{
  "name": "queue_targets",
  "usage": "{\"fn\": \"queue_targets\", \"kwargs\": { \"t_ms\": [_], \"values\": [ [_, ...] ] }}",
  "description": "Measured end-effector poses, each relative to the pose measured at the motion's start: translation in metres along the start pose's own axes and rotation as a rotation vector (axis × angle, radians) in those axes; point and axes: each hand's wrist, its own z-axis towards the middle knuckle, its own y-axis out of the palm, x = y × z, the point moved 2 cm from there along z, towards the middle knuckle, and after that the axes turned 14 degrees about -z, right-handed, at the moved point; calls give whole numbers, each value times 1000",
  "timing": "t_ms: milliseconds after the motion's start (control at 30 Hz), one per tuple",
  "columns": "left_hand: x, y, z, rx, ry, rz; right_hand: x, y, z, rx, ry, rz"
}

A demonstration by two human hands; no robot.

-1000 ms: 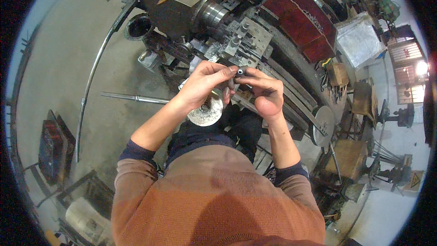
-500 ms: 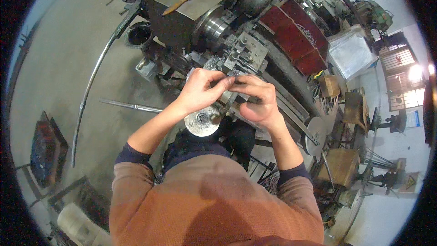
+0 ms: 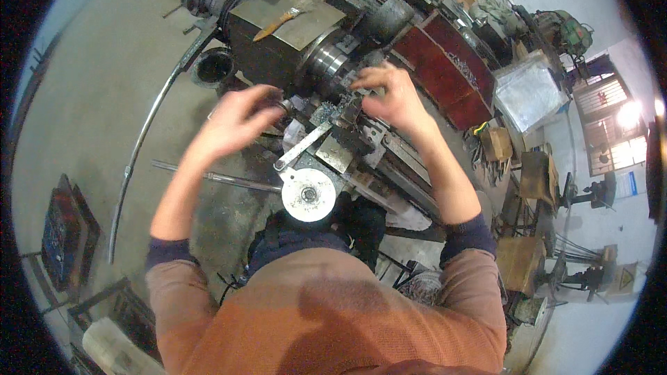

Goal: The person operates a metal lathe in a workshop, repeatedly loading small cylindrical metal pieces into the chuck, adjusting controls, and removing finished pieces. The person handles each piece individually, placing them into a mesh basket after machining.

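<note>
My left hand (image 3: 240, 121) is slightly blurred, fingers bent and thumb held apart from them. It hovers left of the lathe's tool area, close to a small round metal end (image 3: 285, 105); I see nothing in its grip. Across from it, my right hand (image 3: 392, 101) curls over the tool post (image 3: 349, 112), beside the shiny chuck (image 3: 328, 59). Its fingertips are smeared, so whether they hold anything is unclear. Below and between the hands lie a flat metal lever (image 3: 303, 146) and a pale round handwheel (image 3: 308, 196). Metal chips (image 3: 326, 114) lie around the tool post.
A wooden-handled brush (image 3: 278, 24) rests on the headstock cover (image 3: 306, 17). Long metal rods (image 3: 149, 118) reach out at the left. Behind the lathe bed stands a dark red tray (image 3: 445, 69) with chips. A cardboard box (image 3: 496, 144) and other machines stand at the right.
My hands were together over the tool post; now they are apart, the left moved left, the right up towards the chuck. The lever and more of the handwheel are uncovered.
</note>
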Motion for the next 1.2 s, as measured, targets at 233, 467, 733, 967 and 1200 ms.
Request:
{"fn": "queue_targets", "kwargs": {
  "t_ms": [233, 467, 733, 967, 1200],
  "values": [
    [-51, -148, -70, 344, -225, 705, 48, 57, 46, -474, 298, -185],
    [-77, -170, -147, 263, -539, 725, 68, 81, 41, -357, 194, -88],
    [-130, -178, -131, 239, -642, 961, 75, 87, 46, -428, 332, 72],
    [-213, -333, -89, 507, -984, 1175, 59, 79, 51, -262, 413, 145],
    [-242, -329, -72, 491, -836, 955, 65, 82, 47, -279, 457, 47]
  ]
}}
